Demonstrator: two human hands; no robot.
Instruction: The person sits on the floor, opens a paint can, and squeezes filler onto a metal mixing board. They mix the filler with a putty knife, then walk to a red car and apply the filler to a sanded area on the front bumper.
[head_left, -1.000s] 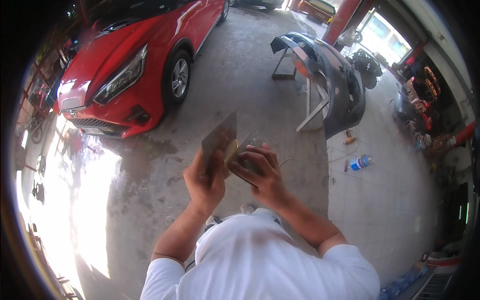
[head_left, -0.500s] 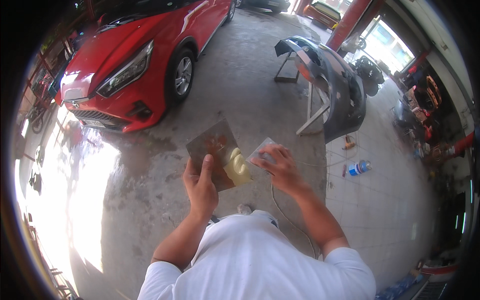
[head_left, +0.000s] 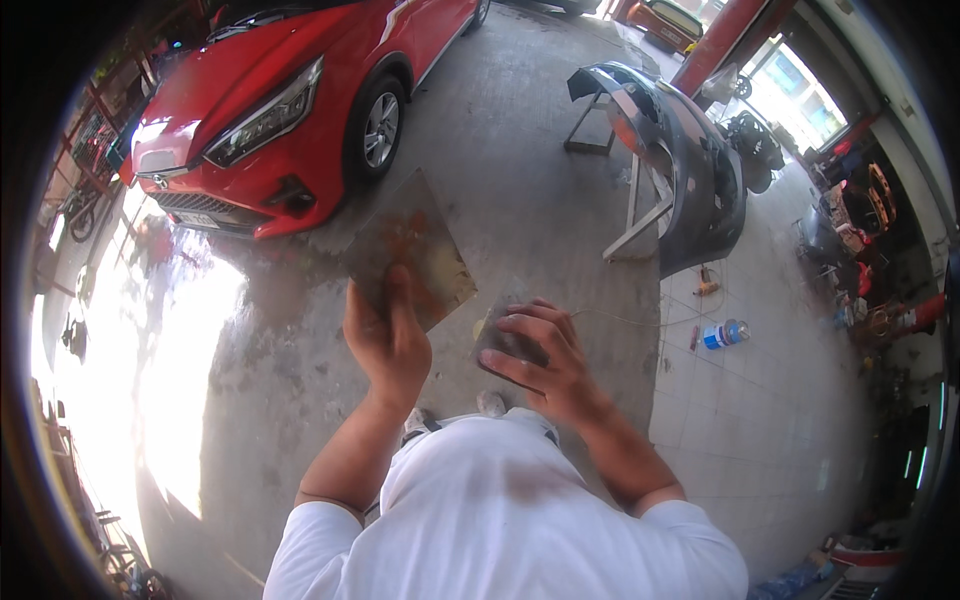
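Head view: two hands, each holding one flat tool. The left hand (head_left: pixel 388 338) grips one square plate (head_left: pixel 418 232) by its near edge, thumb on the upper face; the plate is tilted and carries reddish and pale yellow smears. The right hand (head_left: pixel 558 362) grips one dark spreader (head_left: pixel 520 346), just beside the plate and apart from it. Beyond: one red car (head_left: pixel 245 95) left, one dark bumper (head_left: pixel 700 170) and one blue-labelled bottle (head_left: pixel 725 334) right.

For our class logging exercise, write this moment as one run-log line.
left hand: holding smeared plate | right hand: gripping flat spreader | plate and spreader: apart | car bumper: on stand
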